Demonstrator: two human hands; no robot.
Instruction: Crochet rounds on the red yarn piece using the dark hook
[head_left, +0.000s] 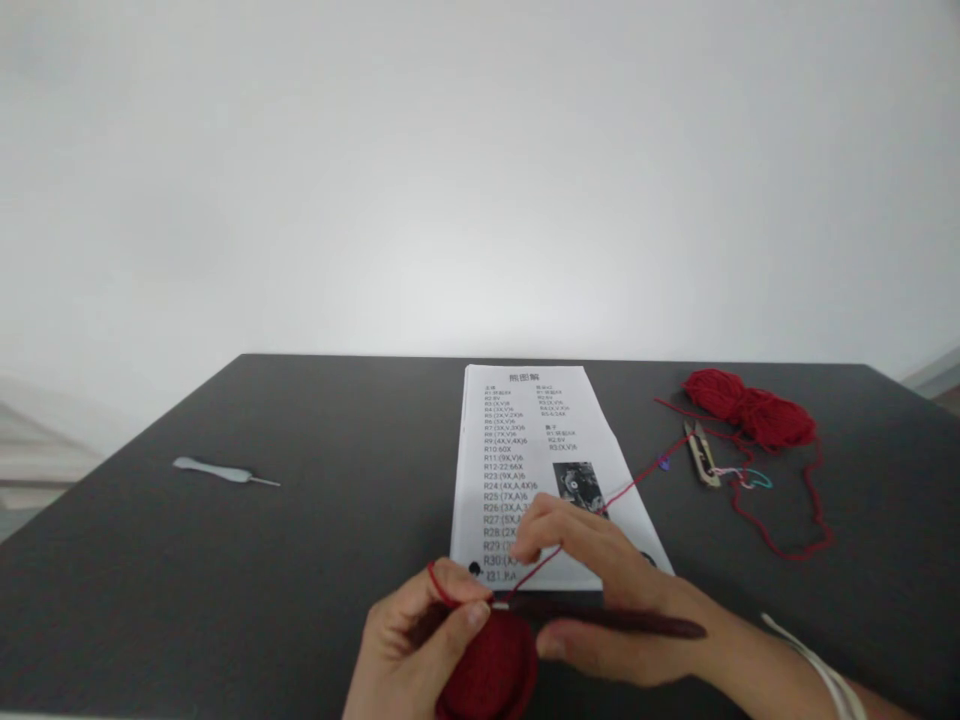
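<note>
A round red crocheted piece [487, 668] is pinched between the thumb and fingers of my left hand [431, 640], low in the view. Red yarn loops over my left index finger. My right hand [607, 590] has its fingers curled around a dark-handled crochet hook [637, 620], whose metal tip meets the top edge of the red piece. From there a strand of red yarn [637, 480] runs up across the printed sheet toward the red yarn skein [750, 408] at the right.
Printed pattern pages [517, 450] lie mid-table. Small thread snips [702, 456], a purple marker [664, 464] and pink and blue bits [754, 477] are near the yarn. A grey-handled hook [225, 472] rests on the dark table [322, 420] at left. A white wall stands behind.
</note>
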